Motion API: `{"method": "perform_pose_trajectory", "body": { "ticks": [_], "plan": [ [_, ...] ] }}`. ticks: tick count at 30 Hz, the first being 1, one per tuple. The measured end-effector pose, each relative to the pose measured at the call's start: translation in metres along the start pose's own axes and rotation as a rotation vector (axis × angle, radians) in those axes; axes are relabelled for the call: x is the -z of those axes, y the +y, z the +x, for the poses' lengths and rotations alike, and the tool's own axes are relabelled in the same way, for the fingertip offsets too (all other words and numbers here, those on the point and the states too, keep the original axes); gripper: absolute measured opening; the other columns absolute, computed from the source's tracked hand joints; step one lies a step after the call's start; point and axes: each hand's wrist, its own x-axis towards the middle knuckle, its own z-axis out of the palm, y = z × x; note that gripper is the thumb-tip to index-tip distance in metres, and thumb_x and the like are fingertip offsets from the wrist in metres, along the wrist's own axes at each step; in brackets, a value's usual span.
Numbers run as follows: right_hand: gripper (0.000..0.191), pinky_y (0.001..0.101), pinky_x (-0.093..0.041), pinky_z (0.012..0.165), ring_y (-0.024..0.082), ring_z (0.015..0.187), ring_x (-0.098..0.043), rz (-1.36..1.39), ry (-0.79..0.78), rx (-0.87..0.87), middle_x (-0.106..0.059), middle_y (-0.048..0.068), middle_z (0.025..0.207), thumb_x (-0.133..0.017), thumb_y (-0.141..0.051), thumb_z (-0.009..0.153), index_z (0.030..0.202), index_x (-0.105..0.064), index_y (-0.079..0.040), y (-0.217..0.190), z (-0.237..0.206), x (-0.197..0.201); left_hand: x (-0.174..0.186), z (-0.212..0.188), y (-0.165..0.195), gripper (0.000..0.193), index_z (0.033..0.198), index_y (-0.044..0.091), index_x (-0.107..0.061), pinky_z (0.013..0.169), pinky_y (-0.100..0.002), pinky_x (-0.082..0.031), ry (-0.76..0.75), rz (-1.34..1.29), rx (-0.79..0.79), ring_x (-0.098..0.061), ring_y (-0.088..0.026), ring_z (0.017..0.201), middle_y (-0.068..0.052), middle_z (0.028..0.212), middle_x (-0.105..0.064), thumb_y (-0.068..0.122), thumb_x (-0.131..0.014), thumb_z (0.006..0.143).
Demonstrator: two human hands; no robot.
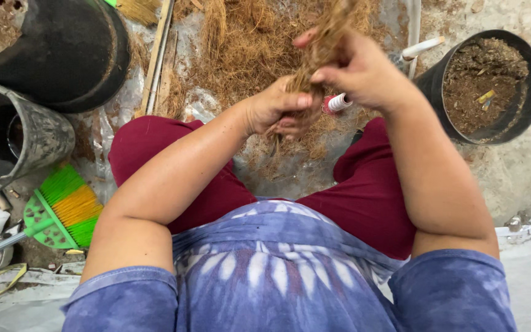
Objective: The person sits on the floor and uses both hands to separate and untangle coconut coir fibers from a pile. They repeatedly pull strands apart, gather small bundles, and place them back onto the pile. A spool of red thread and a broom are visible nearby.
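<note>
Coir fibre strand (322,46) pinched between both hands — left hand (278,110) closed on its lower end, right hand (357,71) fingertips clamped higher (long axis running up, away from the body).

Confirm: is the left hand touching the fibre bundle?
Touching. Head view shows the left hand closed around the lower end of the fibre bundle.

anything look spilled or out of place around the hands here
Loose brown fibre lies strewn over the plastic sheet on the ground, beyond the bundle of fibre that the left hand and right hand grip. A green and yellow brush lies tipped on its side beside the grimy pots. Nothing looks broken.
</note>
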Motion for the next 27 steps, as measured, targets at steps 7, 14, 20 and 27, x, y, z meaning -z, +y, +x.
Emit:
{"method": "perform_pose_trajectory", "body": {
  "ticks": [7, 14, 20, 27],
  "plan": [
    [0.034, 0.0266, -0.057, 0.081, 0.010, 0.092, -0.068, 0.191, -0.024, -0.057, -0.071, 0.003, 0.104, -0.078, -0.023, 0.098, 0.118, -0.061, -0.001, 0.000, 0.001, -0.017, -0.008, -0.001, 0.001, 0.052, 0.098, 0.003, -0.059, 0.057, -0.029, -0.046, 0.002, 0.057, 0.010, -0.049, -0.011, 0.047, -0.002, 0.061, -0.052, 0.050, -0.080, 0.093],
    [0.032, 0.0241, -0.048, 0.074, 0.007, 0.083, -0.057, -0.136, 0.261, -0.008, -0.066, 0.005, 0.096, -0.078, -0.022, 0.105, 0.117, -0.061, 0.003, -0.005, -0.012, -0.010, -0.025, 0.004, 0.018, 0.080, 0.133, 0.014, -0.049, 0.102, -0.031, -0.052, 0.336, 0.540, -0.406, -0.058, -0.013, 0.121, -0.003, 0.128, -0.058, 0.075, -0.065, 0.085],
    [0.037, 0.0208, -0.045, 0.076, 0.004, 0.088, -0.052, -0.076, 0.337, 0.088, -0.065, 0.000, 0.107, -0.075, -0.019, 0.107, 0.130, -0.057, 0.003, -0.015, -0.012, -0.015, -0.013, 0.005, 0.011, 0.026, 0.109, 0.013, -0.060, 0.096, -0.031, -0.053, 0.628, 0.963, -0.659, -0.058, -0.014, 0.103, -0.002, 0.108, -0.056, 0.030, -0.078, 0.100],
    [0.037, 0.0186, -0.046, 0.079, 0.003, 0.092, -0.055, 0.081, 0.313, 0.099, -0.067, 0.001, 0.115, -0.074, -0.015, 0.111, 0.138, -0.055, 0.004, -0.014, -0.012, -0.016, -0.007, -0.003, 0.010, 0.014, 0.102, 0.010, -0.066, 0.093, -0.031, -0.054, 0.512, 0.251, -0.507, -0.063, -0.012, 0.096, 0.000, 0.099, -0.065, 0.022, -0.072, 0.100]
  ]
}}
